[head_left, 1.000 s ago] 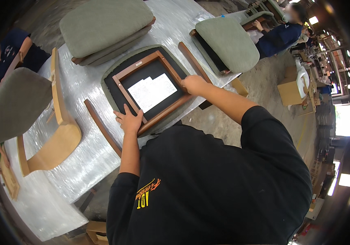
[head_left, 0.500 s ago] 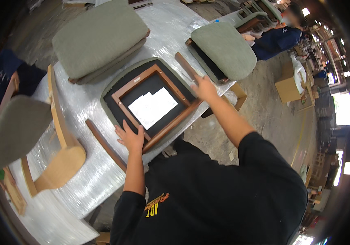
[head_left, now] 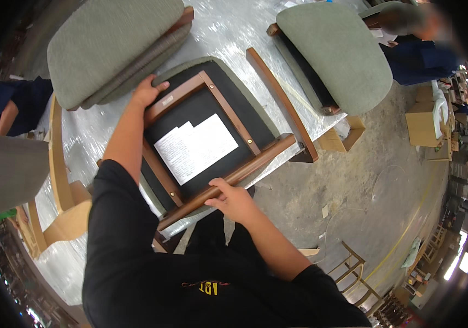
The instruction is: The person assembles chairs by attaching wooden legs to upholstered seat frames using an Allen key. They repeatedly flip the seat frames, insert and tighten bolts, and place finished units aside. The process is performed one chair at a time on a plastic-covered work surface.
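Observation:
An upside-down chair seat (head_left: 174,94) lies on the plastic-wrapped table in front of me, its underside black and its edge grey-green. On it sits a brown wooden frame (head_left: 228,106) with a white paper sheet (head_left: 201,145) inside. My left hand (head_left: 147,93) grips the far left edge, thumb on the underside. Closed around the round brown front rail (head_left: 264,156) is my right hand (head_left: 234,202), thumb and fingers on either side. A long brown wooden leg piece (head_left: 280,98) stretches away beside the rail's right end.
Stacked grey-green seats (head_left: 113,49) stand at the back left, another upholstered pair (head_left: 335,57) at the back right. Pale wooden chair parts (head_left: 62,158) and a grey backrest (head_left: 12,172) are at left. Cardboard boxes (head_left: 422,123) sit on the floor; co-workers stand on both sides.
My left hand has moved from the seat's near left side to its far left edge. My right hand has gone from the rail's right end toward its middle. The view has shifted.

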{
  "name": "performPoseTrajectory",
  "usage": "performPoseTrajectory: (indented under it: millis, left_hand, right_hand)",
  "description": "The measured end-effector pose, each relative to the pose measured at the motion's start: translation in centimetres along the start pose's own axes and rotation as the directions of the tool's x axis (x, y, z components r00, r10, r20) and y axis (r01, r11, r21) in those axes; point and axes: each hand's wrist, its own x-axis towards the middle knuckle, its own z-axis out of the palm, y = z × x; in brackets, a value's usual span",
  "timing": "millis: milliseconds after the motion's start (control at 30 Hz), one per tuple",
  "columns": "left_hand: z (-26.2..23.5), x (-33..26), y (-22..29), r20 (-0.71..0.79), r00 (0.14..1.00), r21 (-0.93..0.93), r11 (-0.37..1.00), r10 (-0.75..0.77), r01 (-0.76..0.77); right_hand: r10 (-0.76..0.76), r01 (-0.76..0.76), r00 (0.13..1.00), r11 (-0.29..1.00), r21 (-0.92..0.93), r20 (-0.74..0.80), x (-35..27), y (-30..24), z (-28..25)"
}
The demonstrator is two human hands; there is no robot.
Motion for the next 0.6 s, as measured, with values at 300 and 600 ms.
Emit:
performPoseTrajectory:
  millis: [300, 600]
  left_hand:
    - [-0.4, 0.1, -0.7, 0.113, 0.994, -0.106, 0.994, 0.001, 0.011]
    - [-0.1, 0.3, -0.6, 0.039, 0.998, 0.030, 0.999, 0.042, -0.044]
  right_hand:
    - [-0.035, 0.036, 0.999, 0.994, 0.100, -0.015, 0.3, 0.7, -0.5]
    - [0.041, -0.058, 0.995, 0.981, 0.187, 0.093, 1.1, 1.1, -0.6]
